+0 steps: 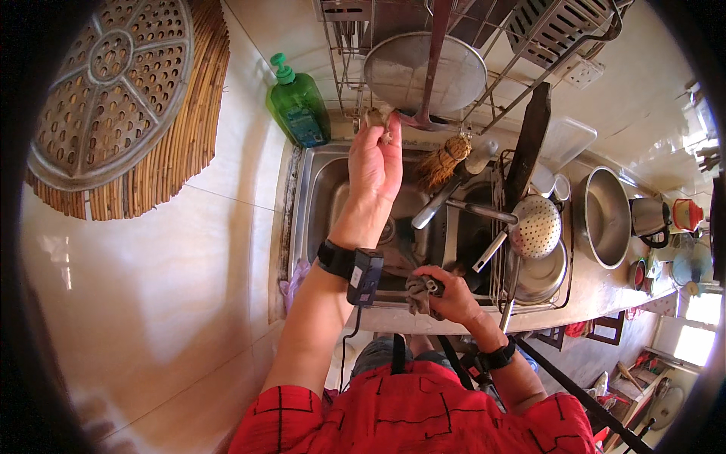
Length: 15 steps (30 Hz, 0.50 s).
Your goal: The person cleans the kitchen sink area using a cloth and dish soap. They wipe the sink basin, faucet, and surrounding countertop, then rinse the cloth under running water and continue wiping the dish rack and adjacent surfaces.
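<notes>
My left hand point(374, 164) reaches over the sink to the foot of the wire rack. Its fingertips pinch a small crumpled brownish piece point(376, 117), too unclear to name. Beside those fingers is the bowl of a hanging ladle point(424, 121). Low at the sink's front edge, my right hand point(455, 298) grips a crumpled grey rag point(418, 296); a small metallic end shows within its folds. Between the hands lies the stainless steel sink point(326, 196). A straw brush point(445, 160) and a dark-handled tool point(439, 198) are at its right.
A green pump bottle point(300, 110) stands at the back left corner. Wire rack bars point(513, 62) and a round mesh strainer point(391, 71) hang above. On the right are a perforated skimmer point(536, 227), a dark board point(528, 144), a steel basin point(607, 221) and a kettle point(648, 218).
</notes>
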Tool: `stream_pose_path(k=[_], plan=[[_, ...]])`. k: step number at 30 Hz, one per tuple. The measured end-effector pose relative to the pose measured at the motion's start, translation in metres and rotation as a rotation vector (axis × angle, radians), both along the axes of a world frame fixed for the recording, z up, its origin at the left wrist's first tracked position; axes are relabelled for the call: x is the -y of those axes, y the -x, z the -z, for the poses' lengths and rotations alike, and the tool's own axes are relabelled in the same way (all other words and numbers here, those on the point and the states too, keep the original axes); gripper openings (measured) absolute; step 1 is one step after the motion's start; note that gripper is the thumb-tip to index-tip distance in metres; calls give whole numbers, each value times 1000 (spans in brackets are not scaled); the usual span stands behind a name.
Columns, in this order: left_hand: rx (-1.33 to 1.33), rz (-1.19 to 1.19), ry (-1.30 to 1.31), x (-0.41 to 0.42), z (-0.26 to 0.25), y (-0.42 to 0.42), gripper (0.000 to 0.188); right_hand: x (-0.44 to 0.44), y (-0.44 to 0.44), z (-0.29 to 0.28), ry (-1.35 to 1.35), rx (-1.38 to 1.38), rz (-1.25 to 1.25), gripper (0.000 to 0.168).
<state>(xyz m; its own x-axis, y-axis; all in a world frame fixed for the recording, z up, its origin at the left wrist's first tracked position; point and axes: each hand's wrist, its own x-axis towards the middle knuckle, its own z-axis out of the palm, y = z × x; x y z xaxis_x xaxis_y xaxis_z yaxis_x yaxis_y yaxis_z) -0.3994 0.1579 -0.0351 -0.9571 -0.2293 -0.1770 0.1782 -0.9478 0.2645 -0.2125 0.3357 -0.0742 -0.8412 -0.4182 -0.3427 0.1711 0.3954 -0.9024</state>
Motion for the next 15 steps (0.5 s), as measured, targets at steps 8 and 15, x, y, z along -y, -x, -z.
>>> stream_pose_path(k=[8,15], plan=[[193,56,244,15,16,15,12,-4,-2,-3,22,-137,9,42],[240,-92,657,12,13,22,12,-10,1,-14,-12,-91,-6,39]])
